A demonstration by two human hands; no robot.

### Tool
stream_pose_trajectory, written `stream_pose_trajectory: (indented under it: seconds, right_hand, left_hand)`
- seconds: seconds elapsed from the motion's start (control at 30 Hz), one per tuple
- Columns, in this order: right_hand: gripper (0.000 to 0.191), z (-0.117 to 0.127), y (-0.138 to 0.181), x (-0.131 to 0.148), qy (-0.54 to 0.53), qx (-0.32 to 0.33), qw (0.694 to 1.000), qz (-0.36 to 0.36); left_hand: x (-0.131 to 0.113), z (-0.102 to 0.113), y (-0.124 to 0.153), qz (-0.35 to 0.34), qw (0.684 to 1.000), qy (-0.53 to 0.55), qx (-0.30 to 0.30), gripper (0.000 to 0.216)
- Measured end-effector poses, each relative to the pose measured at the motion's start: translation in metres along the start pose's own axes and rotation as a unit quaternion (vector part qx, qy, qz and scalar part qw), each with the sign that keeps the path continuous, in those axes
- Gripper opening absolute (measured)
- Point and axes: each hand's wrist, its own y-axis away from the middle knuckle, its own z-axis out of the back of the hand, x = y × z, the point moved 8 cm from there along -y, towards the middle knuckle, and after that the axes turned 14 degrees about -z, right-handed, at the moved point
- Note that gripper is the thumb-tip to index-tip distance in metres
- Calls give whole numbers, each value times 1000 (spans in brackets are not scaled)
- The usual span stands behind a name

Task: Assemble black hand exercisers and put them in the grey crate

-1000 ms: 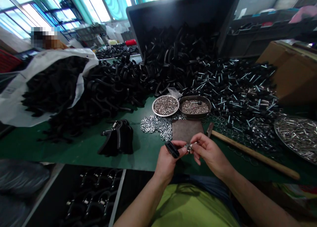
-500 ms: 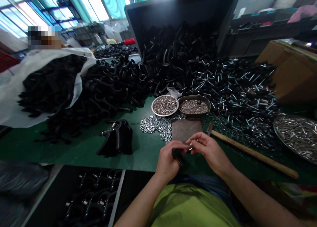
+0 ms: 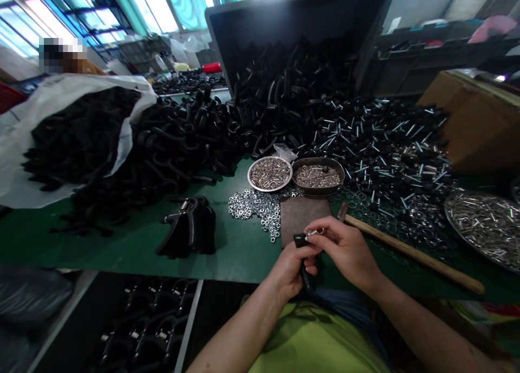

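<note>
My left hand (image 3: 290,270) is closed round a black plastic handle part (image 3: 303,259), held upright just over the near edge of the green table (image 3: 122,243). My right hand (image 3: 345,248) pinches a small silver metal piece (image 3: 314,232) against the top of that black part. Right behind my hands lies a brown square pad (image 3: 304,213). Beyond it, loose silver nuts (image 3: 255,206) are scattered, and two metal dishes stand there: a round one (image 3: 270,173) and an oval one (image 3: 317,176), both full of small silver hardware.
Big heaps of black parts (image 3: 260,118) and black knobs with silver bolts (image 3: 385,140) fill the back. A wooden-handled hammer (image 3: 410,251) lies to the right, next to a tray of pins (image 3: 483,224). A stack of assembled black parts (image 3: 190,232) sits left. A cardboard box (image 3: 479,118) stands far right.
My left hand has turned the black part from lying across my fingers to upright and drawn it slightly nearer. My right hand has stayed at its top with the silver piece.
</note>
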Motion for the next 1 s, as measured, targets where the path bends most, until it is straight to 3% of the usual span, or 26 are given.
stream_pose_trajectory:
  seconds: [0.37, 0.5, 0.6, 0.73, 0.8, 0.83, 0.9, 1.0]
  right_hand:
    - [11, 0, 4, 3, 34, -5, 999, 25]
    - [8, -1, 3, -2, 55, -5, 998, 15]
    - [9, 0, -3, -12, 34, -1, 999, -6]
    - [18, -1, -28, -29, 47, 95, 994, -18]
    - [22, 18, -50, -36, 154, 46, 987, -9]
    - [21, 34, -63, -38, 228, -25, 973, 0]
    - [13, 57, -84, -44, 295, -102, 950, 3]
    - [6, 70, -108, -58, 329, -125, 936, 0]
  left_hand:
    - [-1, -8, 1, -7, 999, -18, 51, 30]
    - [-8, -9, 4, -38, 990, -126, 47, 30]
    - [-13, -13, 9, -41, 966, -248, 66, 34]
    - [-9, -13, 18, 11, 961, -252, 109, 29]
    - [-9, -9, 21, 19, 971, -210, 117, 28]
    - [-10, -6, 22, 16, 974, -195, 116, 28]
    - [-16, 0, 21, -6, 977, -186, 105, 28]
    - [-27, 7, 16, -51, 972, -214, 88, 30]
